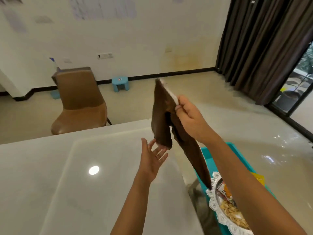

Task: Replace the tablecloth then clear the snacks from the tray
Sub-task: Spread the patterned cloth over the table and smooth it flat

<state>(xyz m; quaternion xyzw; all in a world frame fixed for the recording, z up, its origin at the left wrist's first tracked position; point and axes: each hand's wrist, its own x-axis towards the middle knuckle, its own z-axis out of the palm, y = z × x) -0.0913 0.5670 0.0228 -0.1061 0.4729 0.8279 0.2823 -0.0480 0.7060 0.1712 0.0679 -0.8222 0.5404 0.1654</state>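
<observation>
Brown tablecloth (162, 119): hangs bunched, long axis vertical, over the bare desk (67, 167) edge. Right hand (189, 116) pinches its top; left hand (154, 158), fingers spread, waits directly below the lower fold, nearer.

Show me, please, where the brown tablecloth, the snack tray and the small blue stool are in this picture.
brown tablecloth (161, 122): head view, on the hanging fold below the right hand.
snack tray (213, 200): head view, on its white scalloped rim.
small blue stool (120, 81): head view, on its top.
</observation>
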